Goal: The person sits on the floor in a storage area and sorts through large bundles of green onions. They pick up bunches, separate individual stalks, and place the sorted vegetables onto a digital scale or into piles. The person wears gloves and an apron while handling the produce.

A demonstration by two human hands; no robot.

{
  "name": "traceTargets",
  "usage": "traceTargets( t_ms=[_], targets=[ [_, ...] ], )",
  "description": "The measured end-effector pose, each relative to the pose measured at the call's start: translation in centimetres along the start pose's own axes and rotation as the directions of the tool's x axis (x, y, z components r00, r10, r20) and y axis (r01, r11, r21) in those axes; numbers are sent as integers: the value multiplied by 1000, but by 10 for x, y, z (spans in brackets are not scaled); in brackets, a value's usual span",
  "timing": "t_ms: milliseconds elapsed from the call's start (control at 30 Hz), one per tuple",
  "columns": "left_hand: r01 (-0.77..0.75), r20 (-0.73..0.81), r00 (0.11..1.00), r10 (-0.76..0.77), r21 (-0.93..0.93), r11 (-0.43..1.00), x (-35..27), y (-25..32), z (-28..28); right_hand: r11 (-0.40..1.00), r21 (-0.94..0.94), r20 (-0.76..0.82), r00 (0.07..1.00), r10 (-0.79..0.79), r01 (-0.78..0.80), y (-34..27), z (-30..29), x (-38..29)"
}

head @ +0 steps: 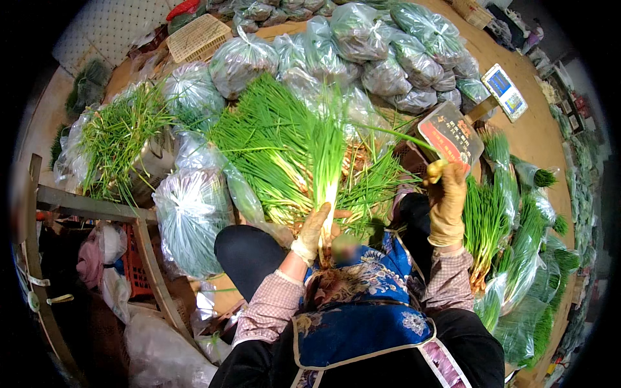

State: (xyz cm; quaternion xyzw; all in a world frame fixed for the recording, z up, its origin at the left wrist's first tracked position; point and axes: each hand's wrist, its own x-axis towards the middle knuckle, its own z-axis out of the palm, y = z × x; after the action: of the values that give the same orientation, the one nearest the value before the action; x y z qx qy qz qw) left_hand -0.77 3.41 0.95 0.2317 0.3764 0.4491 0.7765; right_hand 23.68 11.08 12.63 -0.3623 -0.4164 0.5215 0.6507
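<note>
A bunch of scallions [324,165], white stems low and roots toward my lap, is gripped near its base by my gloved left hand [313,233]. At the right, my raised right hand [445,203], also in a yellowish glove, pinches the end of one long green leaf [393,132]. Behind the bunch lies a large heap of scallions [267,140], fanned with leaves pointing away. Looser green leaves [368,189] lie beside it, between my hands. Roots hang over my blue patterned apron [364,334].
Filled clear plastic bags [361,36] are piled beyond the heap; another bag [194,218] stands left of my knee. A scale display [504,92] rises at the upper right. Bundled scallions [490,218] stand at right. A crate [140,160] overflows with leaves near a wooden frame [97,203].
</note>
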Motion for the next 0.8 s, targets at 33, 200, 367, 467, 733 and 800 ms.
traceTargets(
  t_ms=[33,200,367,467,733,800],
  targets=[
    [2,-8,1000,-2,-33,999,0,1,0,985,-165,-83,996,27,-40,9,-5,-1],
    [18,-11,1000,-19,-101,995,-2,4,0,595,-784,30,948,317,-175,106,-66,-49],
    [7,23,1000,-5,-71,997,-7,6,0,-75,-962,119,653,748,261,129,-46,-61],
    [23,54,998,-18,-92,996,-11,7,0,78,-971,231,801,552,226,98,0,-9],
    [95,122,989,-78,-143,985,-21,9,7,820,-560,241,924,297,-118,27,91,105],
    [121,149,984,-101,-132,984,-21,11,9,824,-534,227,906,356,-190,30,92,115]
  ],
)
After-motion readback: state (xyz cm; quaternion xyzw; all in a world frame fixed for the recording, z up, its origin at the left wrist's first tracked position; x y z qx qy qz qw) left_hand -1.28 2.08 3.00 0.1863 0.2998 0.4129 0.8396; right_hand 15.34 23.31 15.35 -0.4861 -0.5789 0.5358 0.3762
